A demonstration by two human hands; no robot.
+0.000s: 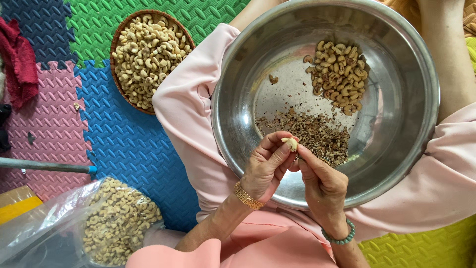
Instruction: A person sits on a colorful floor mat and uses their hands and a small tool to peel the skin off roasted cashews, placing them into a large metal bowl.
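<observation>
Sitting on a foam puzzle mat [119, 144], tiles green, blue, pink, dark blue; yellow-green tile bottom right. Steel bowl [396, 149] sits on my lap, pink cloth under it. Clear plastic bag [59, 218] of cashews lies bottom left, partly cut off; yellow-brown box corner beside it, too cropped to identify. Brown basket [144, 57] of peeled cashews sits upper left. My left hand [265, 166] pinches one pale cashew [290, 143] at the fingertips over the bowl's near side, above the skin scraps. My right hand [322, 186] is closed against it; whatever it grips is hidden.
</observation>
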